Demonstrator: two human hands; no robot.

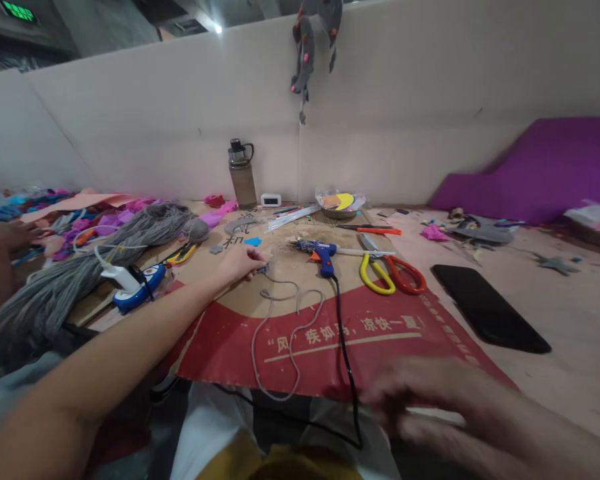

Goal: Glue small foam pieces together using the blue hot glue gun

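My left hand (242, 264) reaches onto the cardboard with its fingertips pinched together at the end of a thin grey cord (295, 363). A small dark bit shows at those fingertips, too small to name. The cord runs in loose loops over the red printed cardboard (380, 363) and past its front edge. Blurred by motion, my right hand (425, 393) hovers at the front right edge, apart from the tools. A blue glue gun (325, 257) with a clear glue stick lies right of my left hand. Beside it rest scissors (406, 273) with one yellow and one red handle.
A black phone (487, 307) lies at right. Grey yarn (105, 250), a blue power strip (140, 290) and coloured scraps fill the left, where another person's hand (10, 237) rests. A bottle (243, 177) and a bowl (343, 212) stand behind. The gun's black cable (347, 353) hangs off the front.
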